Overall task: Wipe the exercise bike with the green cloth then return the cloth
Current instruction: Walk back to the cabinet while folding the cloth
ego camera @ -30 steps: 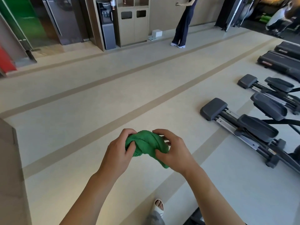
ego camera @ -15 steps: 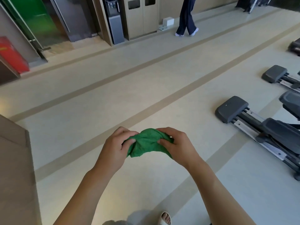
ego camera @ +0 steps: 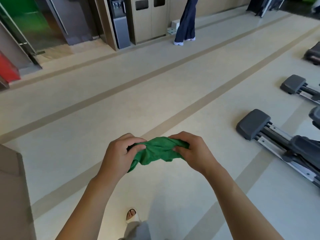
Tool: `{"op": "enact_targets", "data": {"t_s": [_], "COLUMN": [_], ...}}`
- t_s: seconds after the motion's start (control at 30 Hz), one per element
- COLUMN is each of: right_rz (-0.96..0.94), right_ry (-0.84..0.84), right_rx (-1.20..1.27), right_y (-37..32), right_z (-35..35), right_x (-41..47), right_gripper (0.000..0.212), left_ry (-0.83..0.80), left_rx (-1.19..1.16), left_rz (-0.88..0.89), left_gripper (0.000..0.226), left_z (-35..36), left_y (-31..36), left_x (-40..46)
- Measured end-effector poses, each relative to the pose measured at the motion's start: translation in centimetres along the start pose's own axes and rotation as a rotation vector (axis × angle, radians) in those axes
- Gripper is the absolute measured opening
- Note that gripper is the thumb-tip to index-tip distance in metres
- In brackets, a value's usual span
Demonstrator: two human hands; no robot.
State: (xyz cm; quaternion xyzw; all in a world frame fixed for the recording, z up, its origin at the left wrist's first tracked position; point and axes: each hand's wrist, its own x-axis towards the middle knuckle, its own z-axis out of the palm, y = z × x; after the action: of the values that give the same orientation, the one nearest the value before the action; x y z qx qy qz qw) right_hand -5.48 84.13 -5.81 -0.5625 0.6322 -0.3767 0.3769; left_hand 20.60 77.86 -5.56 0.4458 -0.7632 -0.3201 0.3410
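You hold the crumpled green cloth [ego camera: 156, 150] out in front of you, above the pale beige floor [ego camera: 107, 118]; take that cloth as your landmark. Your left hand [ego camera: 119, 153] grips its left end, fingers curled over the top and the thumb pressed into the fabric. Your right hand [ego camera: 192, 151] pinches its right end, fingers bent round the upper edge and the thumb pushed against the folds from the near side. The cloth sags between the two hands, and a loose corner hangs down below your left palm.

Straight below the cloth, at the lower edge of the view, your foot in a light open-toed sandal [ego camera: 132, 216] stands on the floor. A darker tan stripe [ego camera: 199, 108] in the flooring runs diagonally beneath the cloth and away to the upper right. To the right of the cloth lies the dark grey end cap and silver rail of an exercise machine [ego camera: 270, 134], with a second, similar one [ego camera: 296, 84] beyond it.

Far beyond the cloth, along the wall, stand a beige cabinet with two dark slots [ego camera: 150, 18] and a grey water dispenser [ego camera: 121, 23]. A person in dark wide trousers and white shoes [ego camera: 186, 23] stands just right of the cabinet. Well to the left of the cloth, a brown panel [ego camera: 12, 187] fills the near corner.
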Motion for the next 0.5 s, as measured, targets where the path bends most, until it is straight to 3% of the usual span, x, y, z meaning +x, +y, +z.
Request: {"op": "enact_targets", "data": {"t_s": [0.23,0.5], "right_rz": [-0.048,-0.055], "right_ry": [0.043,-0.031], "right_rx": [-0.017,-0.05], "right_y": [-5.4,-7.8], "right_z": [6.2,10.9], "right_x": [8.8,15.8], "right_gripper": [0.038,0.039], "left_ry": [0.017,0.073], "left_rx": [-0.087,-0.201], "left_rz": [-0.008,-0.144], "left_gripper": [0.016,0.019], "left_z": [-8.0,-12.5], "left_y": [-5.6,-10.8], "left_x": [6.4,9.0]}}
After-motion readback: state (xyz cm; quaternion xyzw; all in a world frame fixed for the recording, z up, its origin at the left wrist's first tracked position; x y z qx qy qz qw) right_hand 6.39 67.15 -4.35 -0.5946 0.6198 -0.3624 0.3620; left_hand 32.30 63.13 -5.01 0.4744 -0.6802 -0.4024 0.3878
